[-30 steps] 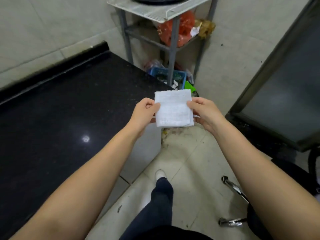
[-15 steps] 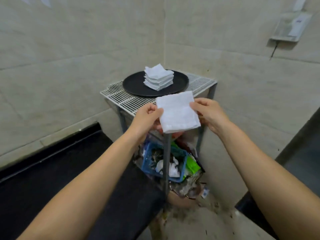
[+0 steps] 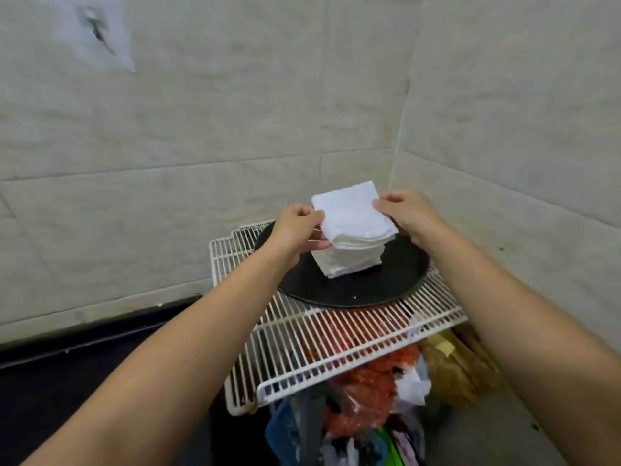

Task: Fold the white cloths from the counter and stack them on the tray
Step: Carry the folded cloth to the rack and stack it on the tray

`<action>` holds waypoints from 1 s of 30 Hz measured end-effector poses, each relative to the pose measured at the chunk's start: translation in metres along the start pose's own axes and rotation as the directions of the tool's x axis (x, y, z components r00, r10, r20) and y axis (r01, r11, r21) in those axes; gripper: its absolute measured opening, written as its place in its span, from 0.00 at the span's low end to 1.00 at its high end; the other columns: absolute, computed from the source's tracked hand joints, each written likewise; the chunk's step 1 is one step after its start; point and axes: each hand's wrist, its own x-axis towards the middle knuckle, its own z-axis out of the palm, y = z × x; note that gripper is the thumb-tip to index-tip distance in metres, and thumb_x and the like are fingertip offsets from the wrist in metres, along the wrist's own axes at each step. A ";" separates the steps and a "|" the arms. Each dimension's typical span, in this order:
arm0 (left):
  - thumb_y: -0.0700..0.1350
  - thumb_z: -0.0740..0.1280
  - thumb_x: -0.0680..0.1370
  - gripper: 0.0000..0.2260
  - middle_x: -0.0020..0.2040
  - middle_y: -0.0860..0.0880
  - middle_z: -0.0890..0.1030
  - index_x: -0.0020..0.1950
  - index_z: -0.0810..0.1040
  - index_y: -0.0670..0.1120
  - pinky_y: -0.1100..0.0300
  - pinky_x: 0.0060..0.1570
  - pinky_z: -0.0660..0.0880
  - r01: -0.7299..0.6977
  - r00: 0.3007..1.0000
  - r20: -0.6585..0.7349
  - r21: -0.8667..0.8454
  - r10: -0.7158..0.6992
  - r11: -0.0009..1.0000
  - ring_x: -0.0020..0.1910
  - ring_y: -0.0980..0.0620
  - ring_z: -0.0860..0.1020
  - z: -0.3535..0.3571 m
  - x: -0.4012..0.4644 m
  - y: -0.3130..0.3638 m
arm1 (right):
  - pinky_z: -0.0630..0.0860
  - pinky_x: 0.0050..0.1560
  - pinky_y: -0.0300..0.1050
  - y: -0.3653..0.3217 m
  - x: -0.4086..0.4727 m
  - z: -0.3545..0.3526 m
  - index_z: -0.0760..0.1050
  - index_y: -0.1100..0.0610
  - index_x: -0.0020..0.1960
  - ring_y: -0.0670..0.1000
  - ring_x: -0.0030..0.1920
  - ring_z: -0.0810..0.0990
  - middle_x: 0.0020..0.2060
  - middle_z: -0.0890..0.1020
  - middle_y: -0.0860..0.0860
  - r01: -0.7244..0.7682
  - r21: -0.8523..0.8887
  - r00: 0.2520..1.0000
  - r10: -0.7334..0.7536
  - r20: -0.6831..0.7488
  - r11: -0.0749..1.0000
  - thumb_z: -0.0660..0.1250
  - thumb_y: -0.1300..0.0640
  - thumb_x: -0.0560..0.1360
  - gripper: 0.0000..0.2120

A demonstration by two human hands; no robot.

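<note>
A folded white cloth (image 3: 353,213) lies flat on top of a stack of folded white cloths (image 3: 349,260), held at both sides. My left hand (image 3: 297,230) pinches its left edge and my right hand (image 3: 408,213) pinches its right corner. The stack stands in the middle of a round black tray (image 3: 356,290). The tray rests on a white wire rack (image 3: 322,334) in the corner of the tiled walls.
The black counter (image 3: 67,381) runs along the wall at the lower left. Under the rack sit red, brown and clear plastic bags (image 3: 379,391) and mixed clutter. Tiled walls close in behind and to the right of the rack.
Both hands have carried the folded cloth forward and up from in front of the rack onto the top of the stack on the tray. The view has swung towards the rack.
</note>
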 end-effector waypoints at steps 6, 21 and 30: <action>0.39 0.64 0.79 0.09 0.31 0.45 0.73 0.40 0.67 0.43 0.65 0.22 0.74 0.074 0.990 -0.130 0.104 -0.060 0.992 0.19 0.56 0.74 0.012 0.045 -0.016 | 0.69 0.26 0.32 0.032 0.066 0.007 0.79 0.61 0.51 0.45 0.33 0.74 0.34 0.78 0.49 -0.043 -0.045 0.984 0.050 0.168 0.998 0.68 0.60 0.75 0.06; 0.45 0.65 0.78 0.08 0.35 0.48 0.78 0.42 0.70 0.45 0.67 0.22 0.67 0.119 0.976 -0.207 0.245 -0.068 0.962 0.25 0.56 0.74 -0.011 0.037 -0.036 | 0.69 0.46 0.39 0.038 0.070 0.010 0.69 0.59 0.67 0.56 0.55 0.78 0.57 0.78 0.56 0.105 -0.414 0.976 -0.013 0.218 0.904 0.66 0.51 0.76 0.22; 0.43 0.61 0.80 0.06 0.36 0.48 0.76 0.43 0.69 0.46 0.65 0.24 0.67 0.058 0.920 -0.391 0.209 0.029 0.976 0.26 0.56 0.74 -0.140 -0.110 -0.031 | 0.71 0.50 0.46 -0.059 -0.057 0.124 0.74 0.59 0.60 0.56 0.51 0.78 0.49 0.79 0.54 0.516 -0.290 0.841 -0.412 0.351 0.806 0.61 0.56 0.76 0.14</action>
